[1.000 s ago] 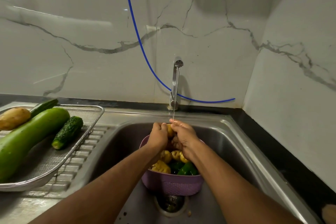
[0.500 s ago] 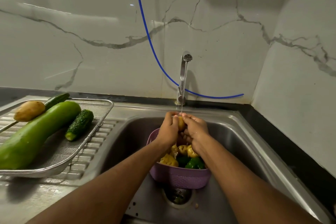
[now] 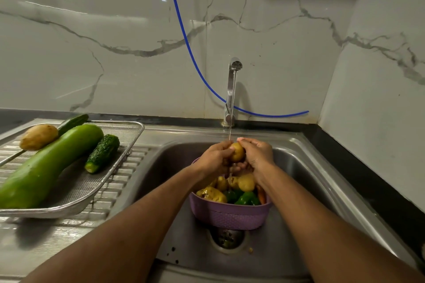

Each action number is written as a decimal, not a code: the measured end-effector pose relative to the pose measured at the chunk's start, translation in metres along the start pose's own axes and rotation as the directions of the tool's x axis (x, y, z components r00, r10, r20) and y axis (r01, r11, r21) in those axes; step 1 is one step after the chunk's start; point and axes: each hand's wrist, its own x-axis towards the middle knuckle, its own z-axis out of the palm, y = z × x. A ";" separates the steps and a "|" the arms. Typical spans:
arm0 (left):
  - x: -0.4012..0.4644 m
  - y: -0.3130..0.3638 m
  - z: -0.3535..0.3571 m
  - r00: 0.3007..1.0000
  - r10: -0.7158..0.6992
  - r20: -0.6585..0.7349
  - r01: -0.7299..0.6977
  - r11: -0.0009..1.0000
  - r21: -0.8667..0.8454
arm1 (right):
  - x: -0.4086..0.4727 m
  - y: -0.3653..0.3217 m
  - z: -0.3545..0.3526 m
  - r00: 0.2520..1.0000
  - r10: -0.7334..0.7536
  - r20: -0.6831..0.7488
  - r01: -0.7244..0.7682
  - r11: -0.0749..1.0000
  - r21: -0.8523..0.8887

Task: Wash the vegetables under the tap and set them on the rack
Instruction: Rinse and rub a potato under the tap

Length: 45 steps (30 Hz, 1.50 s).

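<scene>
- Washing step: left hand (image 3: 215, 156) and right hand (image 3: 257, 153) each keep a curled grip on the small yellow-brown potato (image 3: 237, 151) under the tap's thin stream (image 3: 230, 122).
- Next, judged: carry it left to the steel mesh rack (image 3: 128, 142).

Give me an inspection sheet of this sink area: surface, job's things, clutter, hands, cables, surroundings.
Surface: steel sink with ribbed drainboard on its left.
Job's things: potato held under the tap, thin stream running; purple basket in the sink with potatoes, green peppers and something orange; mesh rack on the drainboard carrying a long green gourd, rack potato and two cucumbers.
Clutter: specks near the drain.
Hands: left hand and right hand both grip the potato.
Cables: blue tube hanging down the wall behind the tap.
Surroundings: marble-look wall, dark counter edge.
</scene>
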 end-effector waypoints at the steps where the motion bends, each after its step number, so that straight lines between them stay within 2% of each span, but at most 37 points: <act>1: -0.001 0.000 -0.002 1.000 -0.005 0.020 0.005 1.000 -0.012 | 0.001 0.001 -0.001 1.000 0.016 0.022 -0.016 1.000 -0.003; 3: -0.002 0.000 -0.005 0.999 0.037 0.005 -0.037 0.999 -0.005 | -0.001 0.000 0.000 0.996 0.025 0.088 -0.024 1.000 -0.011; 5: 0.001 -0.003 -0.007 0.994 0.094 -0.061 -0.089 0.993 0.076 | -0.002 -0.003 0.004 0.991 -0.008 0.130 0.011 1.000 -0.020; 7: 0.004 -0.007 -0.006 0.984 0.137 -0.117 -0.119 0.981 0.154 | -0.003 -0.006 0.008 0.990 -0.038 0.138 0.044 0.998 -0.042; 12: 0.009 -0.014 -0.008 0.967 0.161 -0.198 -0.138 0.982 0.127 | -0.010 -0.009 0.014 0.990 -0.017 0.140 0.025 0.998 -0.058; 15: 0.011 -0.015 -0.012 0.957 0.178 -0.227 -0.137 0.973 0.186 | -0.018 -0.006 0.015 0.991 0.020 0.132 -0.010 0.997 -0.079; 17: 0.011 -0.014 -0.014 0.961 0.185 -0.207 -0.132 0.960 0.245 | -0.018 0.000 0.016 0.995 -0.044 0.087 0.057 0.986 -0.156; 19: 0.010 -0.012 -0.014 0.963 0.177 -0.205 -0.127 0.964 0.235 | -0.018 0.002 0.018 0.995 -0.101 0.008 0.101 0.973 -0.206; 22: 0.011 -0.012 -0.013 0.962 0.165 -0.216 -0.130 0.978 0.165 | -0.019 -0.002 0.019 0.997 -0.056 -0.059 0.047 0.989 -0.143; 28: 0.014 -0.015 -0.013 0.963 0.130 -0.237 -0.106 0.988 0.112 | -0.021 -0.011 0.008 0.980 0.084 0.179 -0.071 0.994 -0.081; 30: 0.013 -0.013 -0.012 0.969 0.128 -0.211 -0.101 0.986 0.133 | -0.020 -0.008 0.006 0.986 0.081 0.147 -0.070 0.994 -0.078; 35: 0.012 -0.013 -0.007 0.965 0.190 -0.181 -0.136 0.951 0.278 | -0.018 -0.001 0.017 0.997 0.051 -0.053 -0.054 0.997 -0.064; 37: 0.012 -0.014 -0.006 0.956 0.198 -0.215 -0.140 0.956 0.257 | -0.019 -0.002 0.018 0.998 0.049 -0.046 -0.052 0.997 -0.058; 40: 0.012 -0.015 -0.006 0.947 0.180 -0.265 -0.137 0.975 0.173 | -0.022 -0.006 0.011 0.996 0.067 0.064 -0.065 0.997 -0.043; 42: 0.011 -0.012 -0.007 0.955 0.150 -0.257 -0.131 0.987 0.090 | -0.023 -0.008 0.006 0.986 0.063 0.155 -0.062 0.998 -0.016; 45: 0.006 -0.006 -0.007 0.971 0.114 -0.209 -0.119 0.993 -0.014 | -0.023 -0.008 0.003 0.986 0.036 0.162 -0.037 0.999 0.004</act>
